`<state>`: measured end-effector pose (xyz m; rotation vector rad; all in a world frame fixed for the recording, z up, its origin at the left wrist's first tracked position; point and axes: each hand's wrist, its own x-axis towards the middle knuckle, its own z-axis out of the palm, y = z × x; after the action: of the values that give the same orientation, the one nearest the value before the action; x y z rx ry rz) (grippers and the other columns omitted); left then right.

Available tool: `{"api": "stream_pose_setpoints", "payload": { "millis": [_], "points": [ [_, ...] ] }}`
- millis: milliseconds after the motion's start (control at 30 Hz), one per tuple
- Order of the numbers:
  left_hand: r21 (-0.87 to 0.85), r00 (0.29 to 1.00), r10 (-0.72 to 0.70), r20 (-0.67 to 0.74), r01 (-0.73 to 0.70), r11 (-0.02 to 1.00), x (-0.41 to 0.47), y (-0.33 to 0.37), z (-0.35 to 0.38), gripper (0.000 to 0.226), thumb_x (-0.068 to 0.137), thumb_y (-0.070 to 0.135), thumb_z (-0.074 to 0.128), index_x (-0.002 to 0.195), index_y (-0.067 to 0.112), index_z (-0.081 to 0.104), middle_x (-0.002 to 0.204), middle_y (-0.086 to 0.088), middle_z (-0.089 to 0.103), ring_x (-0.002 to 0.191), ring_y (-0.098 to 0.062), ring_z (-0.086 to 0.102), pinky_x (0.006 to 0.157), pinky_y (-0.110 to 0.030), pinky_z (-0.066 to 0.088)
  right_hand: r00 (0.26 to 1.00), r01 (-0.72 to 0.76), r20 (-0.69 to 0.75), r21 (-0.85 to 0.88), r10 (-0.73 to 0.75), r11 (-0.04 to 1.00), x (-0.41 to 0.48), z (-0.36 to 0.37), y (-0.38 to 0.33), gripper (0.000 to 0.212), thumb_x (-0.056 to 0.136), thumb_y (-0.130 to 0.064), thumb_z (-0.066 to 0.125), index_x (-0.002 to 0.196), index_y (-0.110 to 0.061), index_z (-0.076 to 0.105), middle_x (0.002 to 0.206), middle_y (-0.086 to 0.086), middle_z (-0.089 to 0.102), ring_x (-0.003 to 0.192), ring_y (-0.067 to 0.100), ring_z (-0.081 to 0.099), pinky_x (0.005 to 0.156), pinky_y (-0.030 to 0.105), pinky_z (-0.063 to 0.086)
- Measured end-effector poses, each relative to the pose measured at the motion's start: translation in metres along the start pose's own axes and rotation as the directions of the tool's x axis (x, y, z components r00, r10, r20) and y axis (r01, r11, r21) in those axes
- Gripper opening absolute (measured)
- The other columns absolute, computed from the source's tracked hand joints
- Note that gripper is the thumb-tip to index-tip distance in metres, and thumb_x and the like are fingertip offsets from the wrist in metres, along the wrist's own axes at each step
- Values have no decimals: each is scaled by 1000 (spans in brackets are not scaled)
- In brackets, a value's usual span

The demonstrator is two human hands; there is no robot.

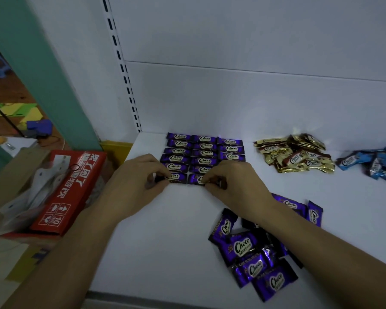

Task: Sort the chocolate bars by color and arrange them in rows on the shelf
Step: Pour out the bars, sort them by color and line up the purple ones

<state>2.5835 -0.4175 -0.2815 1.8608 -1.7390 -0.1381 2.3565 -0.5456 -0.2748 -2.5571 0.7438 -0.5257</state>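
Presently, left hand (140, 177): pinching front-left purple Choco bar (177, 178), lying crosswise.
right hand (232, 181): pinching front-middle Choco bar (195, 179).
loose purple pile (254, 255): lying nearer right hand.

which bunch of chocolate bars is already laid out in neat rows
The purple grid at back left of the shelf. The gold pile, the blue pile and the loose purple pile near the front lie jumbled.

Both bare forearms were stretched forward, converging toward the middle. The left hand (140, 175) was held palm down, fingers curled, with the end of a purple chocolate bar (177, 177) pinched at its fingertips. The right hand (234, 178) was curled likewise, a second purple chocolate bar (195, 179) pinched at its fingertips.
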Motion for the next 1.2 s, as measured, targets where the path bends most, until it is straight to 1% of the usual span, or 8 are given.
{"api": "stream_pose_setpoints", "payload": {
  "millis": [400,533,600,667,800,933,1033,1200],
  "points": [
    [15,1000,-29,-6,29,999,0,2,1,17,81,27,77,98,29,73,93,21,59,74,-5,60,63,-16,48,1000,-1,11,-9,1,1000,0,-6,-4,16,87,-21,72,102,-26,77,96,-7,72,85,8,63,81,30,55],
    [17,999,-22,-23,23,1000,-2,4,-1,15,82,27,76,97,28,72,92,19,59,74,-5,59,61,-16,47,1000,-7,21,0,7,1000,-5,-32,-5,18,87,-23,75,105,-26,76,95,-12,70,75,-1,56,76,17,50],
    [19,998,-18,-58,19,1000,-2,10,-2,13,83,26,75,95,26,71,91,18,59,74,-6,59,62,-14,45,996,-9,90,-20,11,1000,-8,-51,-1,18,87,-25,74,105,-29,75,90,-17,67,75,-4,59,72,12,47],
    [25,998,9,-61,-8,1000,-1,22,-2,13,84,25,74,97,24,72,92,16,59,75,-6,58,64,-9,41,982,25,187,-65,-12,998,-12,-68,6,19,89,-27,73,107,-31,73,91,-17,68,78,-3,62,71,14,49],
    [-51,989,23,149,-16,999,-2,58,0,17,85,38,71,101,34,69,87,18,61,75,-7,59,66,-16,48,918,138,386,-97,-90,986,-30,-89,19,23,90,-34,70,113,-36,71,99,-20,64,89,-2,60,71,8,45],
    [-42,933,-18,360,35,998,-3,95,9,20,86,51,65,103,41,65,83,20,63,78,0,61,69,-19,53,849,185,519,-114,-100,976,-47,-96,29,36,85,-50,71,120,-40,66,112,-23,56,104,-4,49,84,13,42],
    [10,922,-23,387,21,1000,-3,111,20,21,84,55,66,99,40,64,83,18,63,77,1,59,68,-18,51,835,182,540,-86,-107,980,-55,-96,32,43,81,-51,73,122,-42,64,114,-22,50,106,-4,44,84,10,39],
    [40,937,-25,348,12,999,-6,118,29,26,79,57,69,97,38,66,82,19,57,83,4,53,65,-14,43,850,172,518,-98,-97,980,-65,-98,37,42,80,-54,73,118,-39,65,111,-21,53,103,-2,47,85,18,45]
  ]
}}
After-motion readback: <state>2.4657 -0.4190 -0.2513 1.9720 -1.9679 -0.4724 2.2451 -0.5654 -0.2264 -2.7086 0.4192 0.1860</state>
